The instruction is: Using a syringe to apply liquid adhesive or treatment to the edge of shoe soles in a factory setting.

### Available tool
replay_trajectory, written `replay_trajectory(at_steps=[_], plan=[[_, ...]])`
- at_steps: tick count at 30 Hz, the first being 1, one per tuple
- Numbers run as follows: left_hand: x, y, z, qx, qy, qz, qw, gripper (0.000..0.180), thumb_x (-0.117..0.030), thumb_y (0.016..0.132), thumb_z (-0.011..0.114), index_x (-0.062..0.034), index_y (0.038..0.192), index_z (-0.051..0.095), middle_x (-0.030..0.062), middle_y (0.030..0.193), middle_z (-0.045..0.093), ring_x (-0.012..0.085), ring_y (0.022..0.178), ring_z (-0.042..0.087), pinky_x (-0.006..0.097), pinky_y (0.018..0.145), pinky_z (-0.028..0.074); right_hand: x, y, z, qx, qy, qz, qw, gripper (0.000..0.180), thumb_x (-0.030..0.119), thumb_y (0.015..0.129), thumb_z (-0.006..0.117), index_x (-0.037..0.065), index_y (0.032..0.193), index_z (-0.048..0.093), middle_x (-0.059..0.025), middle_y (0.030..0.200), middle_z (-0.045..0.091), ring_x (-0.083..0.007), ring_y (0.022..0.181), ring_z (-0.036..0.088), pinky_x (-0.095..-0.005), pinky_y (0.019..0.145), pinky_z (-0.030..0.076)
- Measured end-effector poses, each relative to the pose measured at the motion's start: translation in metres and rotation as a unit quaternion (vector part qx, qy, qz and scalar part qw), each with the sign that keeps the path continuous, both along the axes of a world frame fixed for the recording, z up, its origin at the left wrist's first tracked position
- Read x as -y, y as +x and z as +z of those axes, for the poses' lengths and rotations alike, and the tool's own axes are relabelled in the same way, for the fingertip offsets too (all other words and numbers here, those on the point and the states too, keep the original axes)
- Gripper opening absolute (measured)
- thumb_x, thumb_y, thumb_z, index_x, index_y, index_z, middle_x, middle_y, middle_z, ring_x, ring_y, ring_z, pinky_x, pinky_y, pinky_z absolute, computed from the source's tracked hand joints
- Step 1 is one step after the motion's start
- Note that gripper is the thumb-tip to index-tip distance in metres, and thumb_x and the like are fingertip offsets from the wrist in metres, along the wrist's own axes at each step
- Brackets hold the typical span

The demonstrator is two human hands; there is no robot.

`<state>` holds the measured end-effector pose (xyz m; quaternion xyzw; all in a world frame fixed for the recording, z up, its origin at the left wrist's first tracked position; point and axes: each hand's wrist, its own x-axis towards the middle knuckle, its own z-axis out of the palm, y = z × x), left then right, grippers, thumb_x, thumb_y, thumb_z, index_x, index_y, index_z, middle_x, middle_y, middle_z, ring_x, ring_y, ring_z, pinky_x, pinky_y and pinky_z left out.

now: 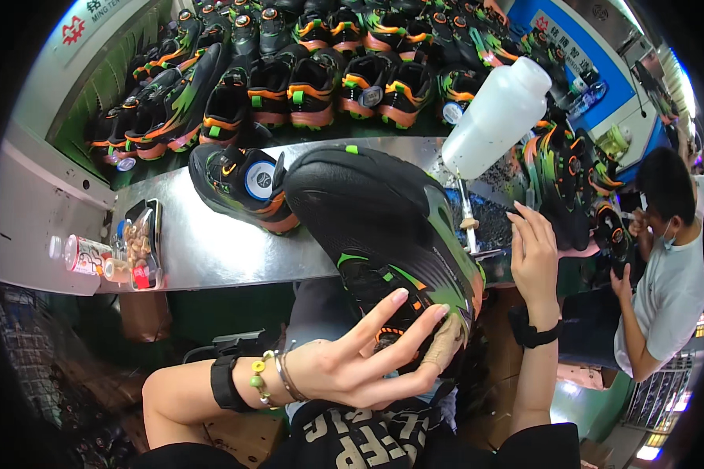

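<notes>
Shoe (pixel 403 199), black and green, tilted: left of the white bottle (pixel 494 121) and nearer the person. Left hand (pixel 344 367) grips it on the person's side, fingers fanned over the upper, one wrapped in tan. Thumb hidden, so can't tell how firm the pinch is. Right hand (pixel 536 254): right of the bottle, nearer the person, fingers extended and loosely apart, nothing visible in it. Thin tool (pixel 468 211): just on the bottle's near side. Second shoe (pixel 215 186): well left of the bottle; contact with the held one unclear.

Risks, my read: one-hand grip could let the shoe roll. Swinging it right could clip tool or bottle; swinging left could scuff the second shoe. Careless right-hand reach could tip the tool.
</notes>
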<state>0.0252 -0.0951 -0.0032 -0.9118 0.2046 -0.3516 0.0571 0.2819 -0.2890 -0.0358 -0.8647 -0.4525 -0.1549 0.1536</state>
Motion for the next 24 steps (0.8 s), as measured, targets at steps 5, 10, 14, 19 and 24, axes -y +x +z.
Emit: replay_trajectory(at_steps=[5, 10, 14, 19, 24], plan=[[-0.009, 0.006, -0.001, -0.046, -0.055, -0.035, 0.997, 0.021, -0.015, 0.087, 0.059, -0.0123, 0.105, 0.070, -0.0018, 0.112, 0.056, 0.0194, 0.118, 0.060, 0.048, 0.100, 0.052, -0.018, -0.013, -0.013, -0.027, -0.062, 0.124, 0.990, 0.042, 0.025, 0.086, 0.068, 0.011, 0.124, 0.063, -0.0102, 0.136, 0.054, -0.0357, 0.126, 0.047, -0.0450, 0.103, 0.040], [-0.014, 0.027, 0.039, -0.223, 0.149, -0.057, 0.962, 0.034, -0.021, 0.076, 0.059, 0.0034, 0.098, 0.068, 0.0100, 0.099, 0.058, 0.0298, 0.105, 0.061, 0.054, 0.103, 0.046, -0.031, -0.005, -0.040, -0.058, -0.092, 0.165, 0.980, 0.055, 0.036, 0.081, 0.071, 0.012, 0.129, 0.060, -0.0113, 0.141, 0.048, -0.0366, 0.125, 0.046, -0.0463, 0.103, 0.040], [-0.005, 0.039, 0.039, -0.345, 0.030, -0.085, 0.934, 0.028, -0.022, 0.081, 0.060, 0.0019, 0.091, 0.071, 0.0108, 0.088, 0.062, 0.0287, 0.089, 0.066, 0.055, 0.092, 0.051, -0.037, 0.002, -0.044, -0.027, -0.060, 0.181, 0.981, 0.042, 0.025, 0.083, 0.071, 0.005, 0.118, 0.063, -0.0117, 0.131, 0.055, -0.0346, 0.115, 0.052, -0.0445, 0.097, 0.044], [-0.003, 0.057, 0.026, -0.433, 0.017, -0.098, 0.896, 0.024, -0.021, 0.078, 0.064, -0.0023, 0.090, 0.072, 0.0081, 0.088, 0.062, 0.0243, 0.085, 0.066, 0.053, 0.087, 0.054, -0.044, 0.005, -0.043, -0.051, -0.001, 0.204, 0.978, 0.022, 0.011, 0.083, 0.067, 0.000, 0.103, 0.066, -0.0116, 0.111, 0.062, -0.0312, 0.094, 0.057, -0.0415, 0.084, 0.048], [-0.039, 0.086, 0.032, -0.408, 0.040, -0.068, 0.909, 0.013, -0.019, 0.075, 0.067, -0.0097, 0.080, 0.073, 0.0060, 0.089, 0.062, 0.0225, 0.084, 0.066, 0.040, 0.072, 0.056, -0.033, -0.005, -0.026, -0.084, 0.044, 0.182, 0.979, 0.023, 0.016, 0.093, 0.050, -0.001, 0.083, 0.063, -0.0134, 0.098, 0.062, -0.0306, 0.084, 0.056, -0.0388, 0.076, 0.046]])
